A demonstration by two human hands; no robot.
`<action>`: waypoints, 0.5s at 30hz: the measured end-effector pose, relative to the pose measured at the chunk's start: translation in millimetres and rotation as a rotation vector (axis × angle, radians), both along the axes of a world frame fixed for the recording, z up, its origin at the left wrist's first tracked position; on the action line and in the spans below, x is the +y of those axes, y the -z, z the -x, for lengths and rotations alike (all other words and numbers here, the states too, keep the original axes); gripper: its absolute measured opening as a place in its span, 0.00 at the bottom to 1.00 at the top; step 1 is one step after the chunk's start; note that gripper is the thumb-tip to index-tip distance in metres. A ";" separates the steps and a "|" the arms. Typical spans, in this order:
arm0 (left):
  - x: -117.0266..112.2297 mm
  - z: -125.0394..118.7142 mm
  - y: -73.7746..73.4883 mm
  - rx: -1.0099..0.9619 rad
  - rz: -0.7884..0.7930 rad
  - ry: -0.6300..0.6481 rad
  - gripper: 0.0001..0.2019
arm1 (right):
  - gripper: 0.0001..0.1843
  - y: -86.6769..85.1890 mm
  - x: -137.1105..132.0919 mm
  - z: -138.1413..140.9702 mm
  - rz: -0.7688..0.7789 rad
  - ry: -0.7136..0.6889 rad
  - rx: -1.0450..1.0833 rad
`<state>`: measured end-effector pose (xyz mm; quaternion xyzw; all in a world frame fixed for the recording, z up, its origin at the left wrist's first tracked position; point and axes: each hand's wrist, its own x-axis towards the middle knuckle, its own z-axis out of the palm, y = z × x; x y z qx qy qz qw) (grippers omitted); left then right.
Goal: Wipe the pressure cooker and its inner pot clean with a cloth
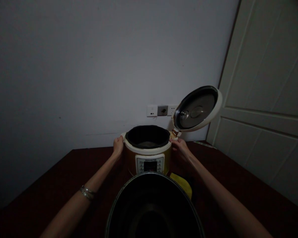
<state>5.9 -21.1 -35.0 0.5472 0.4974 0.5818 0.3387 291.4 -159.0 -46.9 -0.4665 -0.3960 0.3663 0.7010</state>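
A yellow and white electric cooker [149, 160] stands at the far side of a dark wooden table [238, 185], its control panel facing me. Its lid [197, 108] is swung up and open to the right, showing a metal inner plate. A dark inner pot sits inside the cooker. My left hand [118, 145] grips the cooker's left rim, fingers curled. At the right rim, beside the lid hinge, my right hand [180, 146] holds on with its fingers bent. A metal bracelet is on my left wrist.
A large dark pot [154, 208] sits close to me, in front of the cooker. A yellow cloth [182, 185] lies between them on the right. Wall sockets [161, 110] are behind the cooker. A white door [265, 99] stands at the right.
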 end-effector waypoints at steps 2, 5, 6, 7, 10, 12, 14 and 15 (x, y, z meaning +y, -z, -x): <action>1.6 -0.1 0.2 -0.008 -0.002 -0.002 0.15 | 0.21 -1.0 1.6 0.3 -0.004 -0.012 0.002; 4.4 -1.0 -0.2 -0.022 -0.001 -0.001 0.15 | 0.21 -2.2 4.7 -0.5 -0.010 -0.023 0.004; 5.1 -1.6 -0.3 -0.027 -0.001 0.000 0.15 | 0.21 -2.2 5.9 -1.2 -0.012 -0.024 0.005; 5.7 -2.3 -0.5 -0.031 -0.001 -0.001 0.14 | 0.21 -2.1 7.2 -2.2 -0.012 -0.025 0.005; 6.5 -4.3 -0.6 -0.039 -0.001 -0.002 0.14 | 0.20 -0.9 10.7 -5.7 -0.010 -0.025 0.008; 7.1 -5.2 -0.6 -0.044 0.000 0.000 0.14 | 0.21 0.0 13.2 -7.7 -0.012 -0.030 0.011; 8.0 -5.9 -0.8 -0.051 0.001 0.000 0.14 | 0.21 0.4 15.7 -9.2 -0.019 -0.040 0.015; 8.5 -6.2 -1.0 -0.055 0.001 -0.003 0.14 | 0.21 0.4 17.1 -9.7 -0.023 -0.046 0.017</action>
